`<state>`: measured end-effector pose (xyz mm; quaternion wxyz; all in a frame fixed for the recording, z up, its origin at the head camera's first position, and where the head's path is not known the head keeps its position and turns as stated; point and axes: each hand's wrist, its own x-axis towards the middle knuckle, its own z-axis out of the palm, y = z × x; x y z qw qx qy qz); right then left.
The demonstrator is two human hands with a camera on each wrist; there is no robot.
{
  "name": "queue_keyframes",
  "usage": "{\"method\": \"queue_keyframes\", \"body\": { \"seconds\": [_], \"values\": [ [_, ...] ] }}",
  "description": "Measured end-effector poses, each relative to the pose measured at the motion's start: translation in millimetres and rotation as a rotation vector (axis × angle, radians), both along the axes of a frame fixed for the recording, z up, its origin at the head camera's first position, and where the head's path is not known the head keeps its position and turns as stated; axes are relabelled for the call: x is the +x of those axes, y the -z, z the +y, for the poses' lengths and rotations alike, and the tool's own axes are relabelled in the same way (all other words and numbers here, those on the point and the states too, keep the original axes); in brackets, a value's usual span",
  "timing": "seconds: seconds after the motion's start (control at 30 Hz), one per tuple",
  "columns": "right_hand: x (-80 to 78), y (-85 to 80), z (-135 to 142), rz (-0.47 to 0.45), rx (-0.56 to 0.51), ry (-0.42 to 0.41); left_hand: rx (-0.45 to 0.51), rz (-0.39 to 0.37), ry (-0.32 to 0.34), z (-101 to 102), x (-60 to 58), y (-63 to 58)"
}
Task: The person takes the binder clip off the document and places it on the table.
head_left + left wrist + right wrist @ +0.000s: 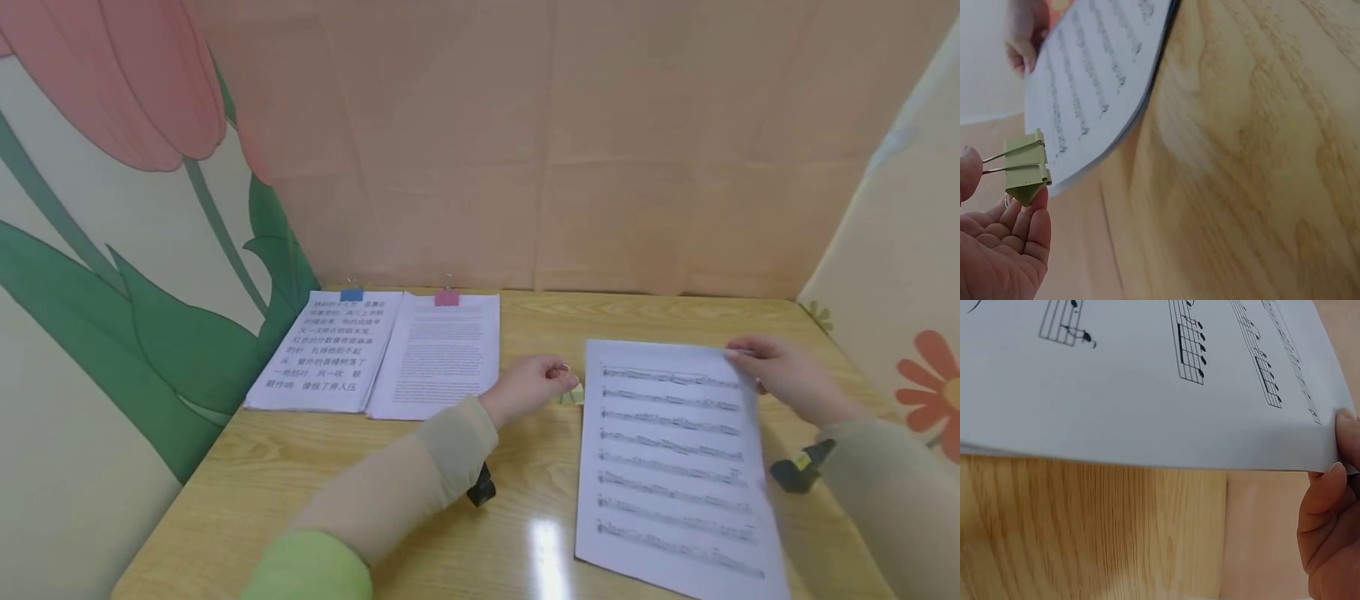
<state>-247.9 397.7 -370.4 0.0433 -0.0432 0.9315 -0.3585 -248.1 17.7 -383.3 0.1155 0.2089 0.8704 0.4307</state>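
Note:
My left hand (531, 385) pinches a yellow-green binder clip (1025, 164) by its wire handles, thumb on one side and fingers on the other. In the left wrist view the clip overlaps the edge of a stack of sheet music (667, 450), printed with several staves. At the stack's upper right corner, my right hand (787, 375) grips the pages between thumb and fingers. The right wrist view shows the thumb on top of the paper (1147, 412) and a finger beneath, with the sheets raised over the table.
On the left of the wooden table (540, 467) lie two paper stacks side by side. One, in large print (322, 358), bears a blue binder clip (352, 295); the other, in small print (442, 358), bears a pink binder clip (447, 297). A fabric backdrop (540, 150) stands behind.

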Motion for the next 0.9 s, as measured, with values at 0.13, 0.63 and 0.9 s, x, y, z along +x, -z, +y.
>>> {"method": "queue_keyframes", "body": {
  "seconds": [0.13,0.63,0.9],
  "values": [
    [-1.5,3.9,13.1,-0.007,0.013,0.018,-0.031,-0.007,0.005,7.7,-0.4,8.2],
    [-0.8,9.2,45.7,0.007,0.035,0.05,-0.061,-0.074,0.039,37.8,3.5,32.7],
    [1.0,3.7,50.4,-0.094,0.06,0.082,-0.031,-0.119,-0.065,54.2,-7.6,42.3]
  ]
}}
